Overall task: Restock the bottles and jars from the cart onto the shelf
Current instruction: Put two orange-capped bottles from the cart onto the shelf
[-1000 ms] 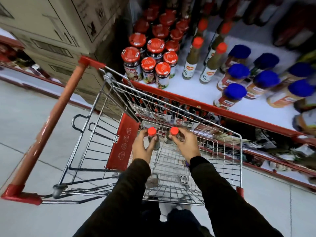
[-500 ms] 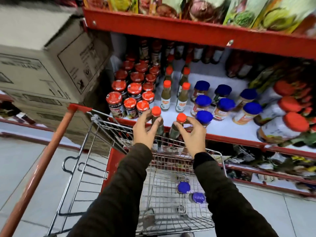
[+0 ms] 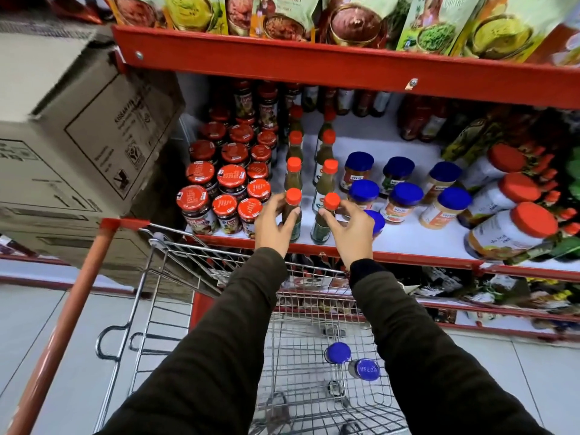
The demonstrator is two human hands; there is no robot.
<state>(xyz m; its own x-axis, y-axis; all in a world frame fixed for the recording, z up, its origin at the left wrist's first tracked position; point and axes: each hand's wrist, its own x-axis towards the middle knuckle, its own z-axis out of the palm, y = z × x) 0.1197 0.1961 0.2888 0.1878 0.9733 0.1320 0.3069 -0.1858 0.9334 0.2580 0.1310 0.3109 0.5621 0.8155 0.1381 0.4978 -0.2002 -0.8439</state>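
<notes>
Two bottles (image 3: pixel 293 211) stand at the shelf (image 3: pixel 408 240) front, jars (image 3: pixel 226 183) left, cart (image 3: pixel 219 309) below holding two jars (image 3: pixel 351 361).

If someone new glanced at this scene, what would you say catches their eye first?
Probably the two hands, left hand and right hand, each gripping a slim orange-capped green sauce bottle at the white shelf's front edge. Next, the red-lidded glass jars clustered left, and two blue-lidded jars in the wire cart below.
</notes>
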